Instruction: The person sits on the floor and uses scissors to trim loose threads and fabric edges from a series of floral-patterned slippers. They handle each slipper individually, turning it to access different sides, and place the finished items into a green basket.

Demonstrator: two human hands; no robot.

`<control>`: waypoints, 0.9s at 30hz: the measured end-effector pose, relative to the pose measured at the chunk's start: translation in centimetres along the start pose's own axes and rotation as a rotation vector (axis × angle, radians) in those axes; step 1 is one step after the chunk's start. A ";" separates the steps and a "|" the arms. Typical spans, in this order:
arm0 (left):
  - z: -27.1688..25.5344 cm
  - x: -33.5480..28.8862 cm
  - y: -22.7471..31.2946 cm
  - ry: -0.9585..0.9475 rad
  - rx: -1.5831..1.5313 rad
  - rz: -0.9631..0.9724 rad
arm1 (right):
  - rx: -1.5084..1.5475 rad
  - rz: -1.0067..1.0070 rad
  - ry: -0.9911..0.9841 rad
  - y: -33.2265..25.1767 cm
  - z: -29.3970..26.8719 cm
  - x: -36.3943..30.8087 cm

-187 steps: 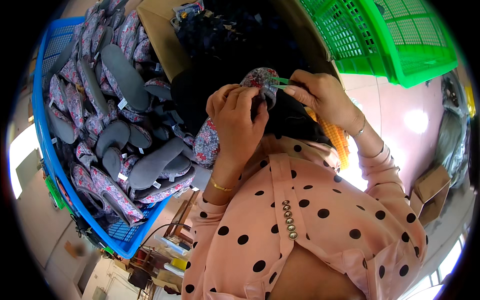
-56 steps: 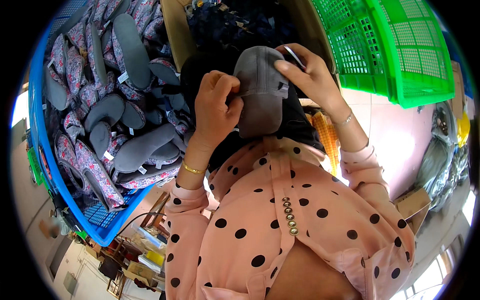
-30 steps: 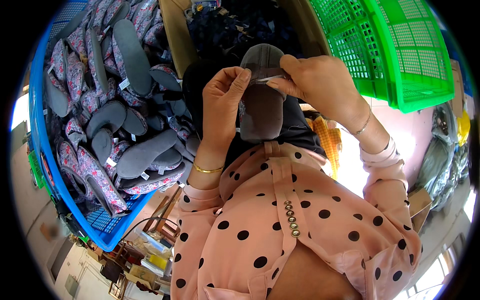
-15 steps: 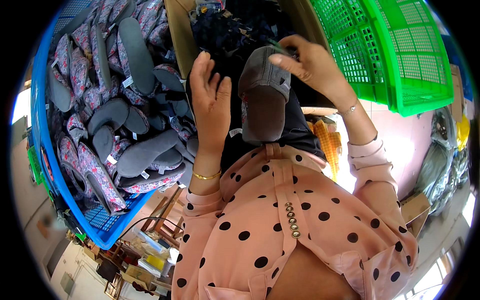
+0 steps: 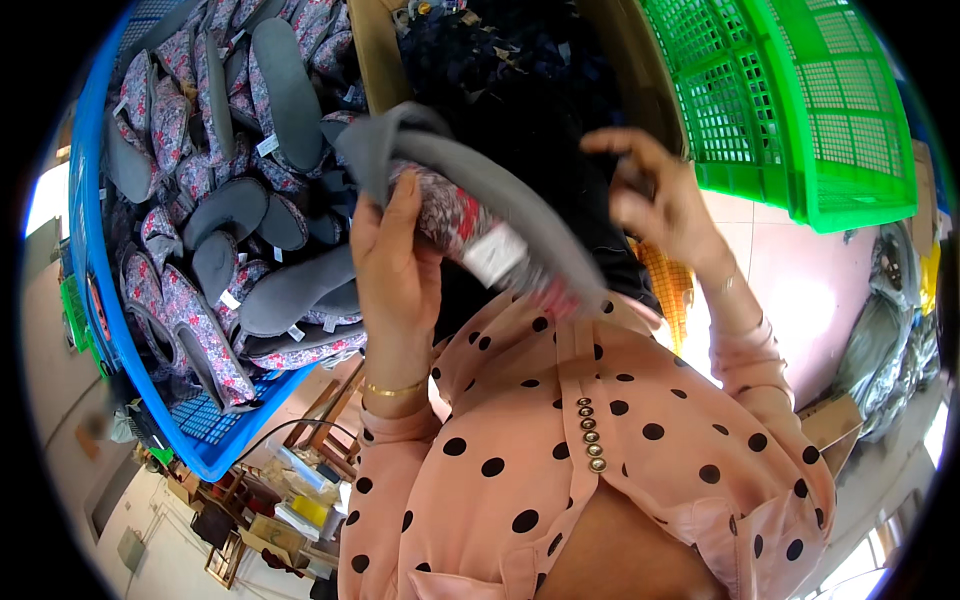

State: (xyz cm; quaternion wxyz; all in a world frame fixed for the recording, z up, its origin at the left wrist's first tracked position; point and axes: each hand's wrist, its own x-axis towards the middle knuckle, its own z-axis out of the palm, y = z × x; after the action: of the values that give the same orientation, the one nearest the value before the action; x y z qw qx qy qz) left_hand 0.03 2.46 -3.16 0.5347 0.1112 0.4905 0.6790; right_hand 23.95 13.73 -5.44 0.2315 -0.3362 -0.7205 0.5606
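Observation:
My left hand [image 5: 397, 265] is closed on a slipper [image 5: 540, 225] with a grey sole and a grey and red floral fabric side. It is held tilted above my lap, slightly blurred, and a white tag [image 5: 496, 253] shows on its side. My thumb presses against the floral fabric. Off to the right of the slipper and apart from it, my right hand [image 5: 655, 200] is raised with its fingers curled. Something small and dark seems to sit within those fingers, but blur hides what it is.
A blue plastic crate [image 5: 205, 455] piled with similar floral slippers [image 5: 285, 95] stands on the left. Ahead is a cardboard box [image 5: 378, 60] holding dark fabric scraps [image 5: 490, 60]. Green plastic baskets [image 5: 800, 120] stand at the right, and clear plastic bags [image 5: 880, 340] lie beyond.
My left hand was open beside the slipper and now grips it. The slipper has turned from upright on my lap to slanted, lifted to the left. My right hand has moved off it, lower and rightward.

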 end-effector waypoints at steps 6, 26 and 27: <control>-0.8 -3.2 0.1 0.071 -0.062 -0.050 | -0.101 -0.042 -0.151 -3.2 1.5 -3.7; -0.4 -2.6 -3.5 -0.367 1.167 0.424 | -0.058 0.212 -0.036 -0.9 3.6 -3.8; -0.3 -2.4 -3.5 -0.388 1.188 0.494 | -0.216 0.215 -0.062 -2.1 3.0 -3.6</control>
State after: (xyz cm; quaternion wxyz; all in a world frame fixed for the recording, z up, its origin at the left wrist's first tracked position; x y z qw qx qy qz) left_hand 2.94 0.05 -5.17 0.2903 0.6156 0.6360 0.3637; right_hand 23.76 8.74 -4.04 0.1105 -0.4168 -0.7433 0.5115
